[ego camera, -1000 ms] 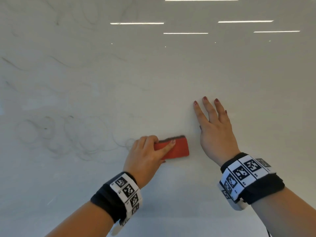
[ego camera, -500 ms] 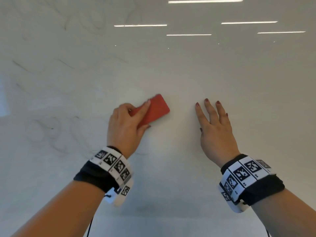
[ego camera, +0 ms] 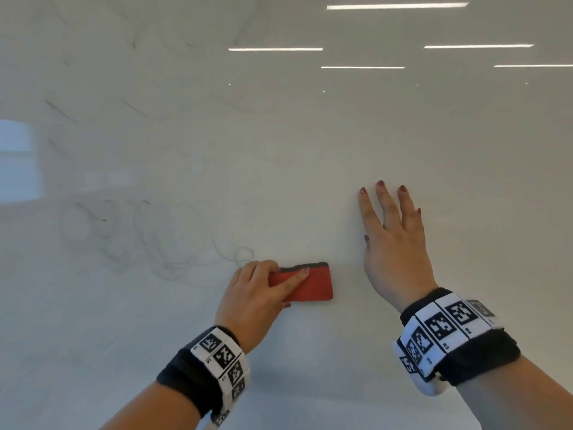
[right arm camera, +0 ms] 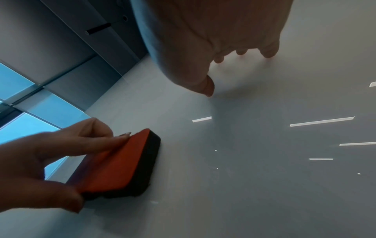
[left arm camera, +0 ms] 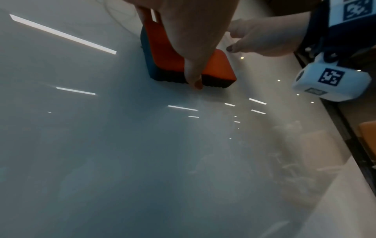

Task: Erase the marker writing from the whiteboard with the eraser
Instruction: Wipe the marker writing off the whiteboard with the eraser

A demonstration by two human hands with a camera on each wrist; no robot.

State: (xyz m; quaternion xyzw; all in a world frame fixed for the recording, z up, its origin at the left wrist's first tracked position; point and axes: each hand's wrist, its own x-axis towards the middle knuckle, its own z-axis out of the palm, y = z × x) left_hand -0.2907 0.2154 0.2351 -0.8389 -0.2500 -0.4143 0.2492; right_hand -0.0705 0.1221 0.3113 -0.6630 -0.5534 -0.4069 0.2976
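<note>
My left hand (ego camera: 257, 293) grips a red eraser (ego camera: 310, 285) with a dark felt pad and presses it flat on the whiteboard (ego camera: 310, 150). The eraser (left arm camera: 162, 53) shows under my thumb in the left wrist view, felt side on the board. It appears again as the eraser (right arm camera: 122, 162) at the lower left of the right wrist view. My right hand (ego camera: 393, 243) lies flat on the board to the eraser's right, fingers spread. Faint grey marker loops (ego camera: 148, 237) remain left of the eraser, with thinner strokes (ego camera: 62, 110) higher up.
Ceiling lights (ego camera: 397, 6) reflect as bright bars in the glossy board. A window reflection (ego camera: 18, 159) shows at the left edge. The board's dark frame edge (left arm camera: 346, 128) runs along the right of the left wrist view.
My left hand has swept the eraser down and to the right from its higher, tilted spot half a second ago. The right hand has stayed where it was.
</note>
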